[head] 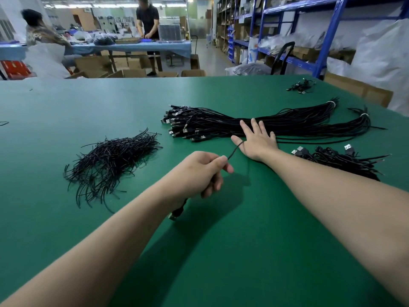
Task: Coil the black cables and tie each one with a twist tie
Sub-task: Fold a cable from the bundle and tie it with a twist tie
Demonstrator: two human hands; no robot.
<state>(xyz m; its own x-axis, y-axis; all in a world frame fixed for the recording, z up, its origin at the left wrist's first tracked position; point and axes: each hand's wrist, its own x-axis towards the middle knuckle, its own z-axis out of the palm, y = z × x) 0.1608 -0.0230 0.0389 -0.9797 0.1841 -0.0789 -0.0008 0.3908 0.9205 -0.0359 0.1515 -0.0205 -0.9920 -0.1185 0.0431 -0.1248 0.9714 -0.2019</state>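
Over the green worktable [66, 111] a black cable [235, 151] spans the hands: left hand [199, 173] grips it; right hand [257, 141] splayed, cable hooked at thumb.

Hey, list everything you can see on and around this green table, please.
Table: one, green, foreground.
Twist ties: one heap, black, left of centre.
Long cables: one bundle, black, centre right.
Cable heap: one, black, beside right forearm.
Cable cluster: one, black, far right corner.
Held cable: one, black, between both hands.
Shelving: one run, blue, right background.
Left hand: one, grips held cable.
Right hand: one, open, over long cables.
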